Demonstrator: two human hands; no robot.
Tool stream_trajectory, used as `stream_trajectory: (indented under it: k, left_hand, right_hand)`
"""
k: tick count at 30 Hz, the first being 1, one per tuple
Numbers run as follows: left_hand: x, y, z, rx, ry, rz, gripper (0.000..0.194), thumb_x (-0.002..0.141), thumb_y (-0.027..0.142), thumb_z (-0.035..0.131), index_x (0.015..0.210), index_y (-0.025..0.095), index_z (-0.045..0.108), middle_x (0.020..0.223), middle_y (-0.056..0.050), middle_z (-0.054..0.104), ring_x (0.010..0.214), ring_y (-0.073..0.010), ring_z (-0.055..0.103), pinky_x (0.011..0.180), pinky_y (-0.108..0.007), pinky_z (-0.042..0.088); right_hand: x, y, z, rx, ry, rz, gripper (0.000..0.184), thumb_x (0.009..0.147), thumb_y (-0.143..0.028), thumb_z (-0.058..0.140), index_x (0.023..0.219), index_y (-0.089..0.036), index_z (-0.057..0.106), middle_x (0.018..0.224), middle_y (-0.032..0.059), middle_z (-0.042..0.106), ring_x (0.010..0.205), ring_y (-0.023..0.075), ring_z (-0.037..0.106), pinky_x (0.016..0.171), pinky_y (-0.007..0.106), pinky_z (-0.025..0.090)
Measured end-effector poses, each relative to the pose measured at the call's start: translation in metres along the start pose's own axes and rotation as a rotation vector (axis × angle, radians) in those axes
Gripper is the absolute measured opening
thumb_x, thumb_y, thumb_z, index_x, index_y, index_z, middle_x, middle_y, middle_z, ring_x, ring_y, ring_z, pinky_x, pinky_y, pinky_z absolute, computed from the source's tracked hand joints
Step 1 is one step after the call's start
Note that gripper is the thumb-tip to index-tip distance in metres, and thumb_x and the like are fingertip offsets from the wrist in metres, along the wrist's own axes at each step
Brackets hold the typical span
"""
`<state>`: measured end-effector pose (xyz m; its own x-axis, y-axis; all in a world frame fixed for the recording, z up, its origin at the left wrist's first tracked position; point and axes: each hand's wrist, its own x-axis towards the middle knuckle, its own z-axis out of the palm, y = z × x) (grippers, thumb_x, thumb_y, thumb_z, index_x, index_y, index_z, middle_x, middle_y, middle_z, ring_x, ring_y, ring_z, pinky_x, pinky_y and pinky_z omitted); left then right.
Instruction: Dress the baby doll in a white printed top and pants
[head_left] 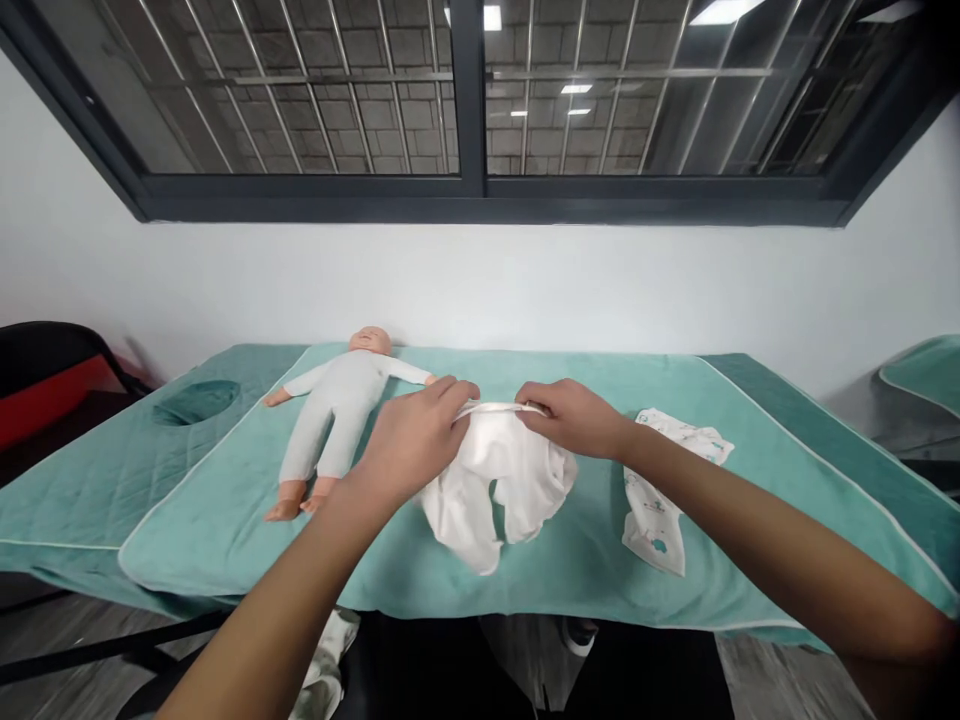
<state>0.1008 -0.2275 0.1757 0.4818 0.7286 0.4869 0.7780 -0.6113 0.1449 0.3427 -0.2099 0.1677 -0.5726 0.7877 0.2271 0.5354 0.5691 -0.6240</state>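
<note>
Between my two hands hangs a pair of white baby pants (pixel 491 470), its waistband uppermost and its two legs drooping towards the bed. My left hand (pixel 427 425) is closed on the left end of the waistband. At the right end, my right hand (pixel 574 415) pinches the same band. A baby doll (pixel 337 395) in a pale one-piece lies on its back to the left, head towards the wall. Beyond my right wrist lies a white printed baby garment (pixel 656 510), partly hidden by my forearm.
A green cover (pixel 247 540) is spread over the bed, which has a face hole (pixel 196 402) at its left end. The white wall (pixel 495 285) and a barred window (pixel 472 200) stand behind. A black and red chair (pixel 60 390) is at left.
</note>
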Motion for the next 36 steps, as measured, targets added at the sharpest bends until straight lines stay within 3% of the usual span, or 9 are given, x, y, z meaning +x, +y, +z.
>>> stream_trajectory:
  k: [4,10,12,18,21,25,29,32,36]
  left_hand:
    - [-0.008,-0.013,0.006,0.216,0.087,-0.087,0.024,0.084,0.018,0.054,0.105,0.025,0.062,0.098,-0.003,0.068,0.077,-0.0206,0.063,0.053,-0.029,0.032]
    - [-0.013,-0.017,-0.001,-0.057,0.346,-0.132,0.027,0.084,0.013,0.048,0.106,0.023,0.061,0.099,-0.002,0.067,0.09,-0.0188,0.062,0.075,-0.029,0.045]
    - [-0.015,-0.021,-0.004,-0.116,0.387,-0.163,0.03,0.082,0.011,0.047,0.106,0.022,0.061,0.099,-0.002,0.067,0.092,-0.019,0.062,0.08,-0.029,0.046]
    - [-0.023,-0.031,0.005,-0.147,0.319,-0.269,0.034,0.08,0.012,0.047,0.109,0.023,0.062,0.107,-0.001,0.07,0.101,-0.0202,0.063,0.084,-0.029,0.046]
    - [-0.03,-0.03,0.008,-0.109,0.28,-0.331,0.032,0.083,0.016,0.047,0.11,0.024,0.062,0.107,-0.001,0.071,0.099,-0.0208,0.064,0.082,-0.029,0.046]
    - [-0.04,-0.023,0.003,-0.02,0.126,-0.42,0.025,0.086,0.024,0.05,0.106,0.026,0.064,0.09,0.0,0.072,0.083,-0.0217,0.066,0.067,-0.029,0.042]
    - [-0.045,-0.011,-0.006,-0.062,0.066,-0.409,0.02,0.086,0.025,0.049,0.099,0.025,0.065,0.075,0.003,0.069,0.071,-0.0185,0.064,0.06,-0.027,0.039]
    - [-0.045,0.001,-0.01,-0.131,0.115,-0.364,0.018,0.084,0.022,0.051,0.095,0.025,0.066,0.072,0.005,0.069,0.069,-0.0162,0.064,0.06,-0.025,0.041]
    - [-0.045,0.022,-0.018,-0.204,0.238,-0.245,0.012,0.085,0.021,0.054,0.09,0.023,0.065,0.073,0.006,0.069,0.064,-0.0133,0.063,0.06,-0.024,0.044]
  right_hand:
    - [-0.001,0.003,0.005,-0.074,0.186,0.05,0.023,0.083,-0.03,0.062,0.068,-0.02,0.048,0.065,-0.0038,0.045,0.061,0.0113,0.042,0.059,0.025,0.028]
    - [-0.012,-0.004,-0.011,0.232,-0.307,-0.031,0.037,0.078,-0.049,0.071,0.071,-0.021,0.049,0.073,-0.0035,0.049,0.062,0.0111,0.046,0.056,0.023,0.033]
    - [-0.014,-0.004,-0.019,0.055,-0.27,0.039,0.037,0.08,-0.051,0.067,0.07,-0.021,0.048,0.068,-0.0037,0.047,0.059,0.0111,0.043,0.053,0.023,0.029]
    - [-0.021,0.004,-0.016,-0.831,0.322,0.383,0.032,0.085,-0.041,0.055,0.063,-0.019,0.046,0.059,0.0007,0.049,0.054,0.0126,0.037,0.055,0.028,0.015]
    - [-0.03,0.01,-0.006,-1.013,0.319,0.449,0.02,0.085,-0.03,0.05,0.068,-0.019,0.052,0.063,0.0031,0.056,0.055,0.0138,0.042,0.056,0.029,0.014]
    - [-0.042,0.019,0.002,-1.013,0.115,0.53,0.012,0.083,-0.022,0.049,0.074,-0.019,0.057,0.066,0.0042,0.061,0.053,0.0149,0.048,0.054,0.028,0.016]
    - [-0.047,0.016,0.015,-0.862,0.188,0.335,0.025,0.086,-0.024,0.051,0.11,-0.02,0.057,0.108,0.0073,0.067,0.065,0.0169,0.057,0.05,0.028,0.025]
    - [-0.046,0.009,0.031,-0.738,0.251,0.032,0.042,0.087,-0.01,0.044,0.128,-0.021,0.049,0.138,0.0116,0.054,0.102,0.0237,0.061,0.066,0.031,0.042]
    - [-0.037,0.0,0.056,-0.264,0.101,-0.231,0.038,0.088,-0.009,0.044,0.123,-0.021,0.048,0.128,0.0104,0.058,0.11,0.0211,0.058,0.085,0.033,0.047]
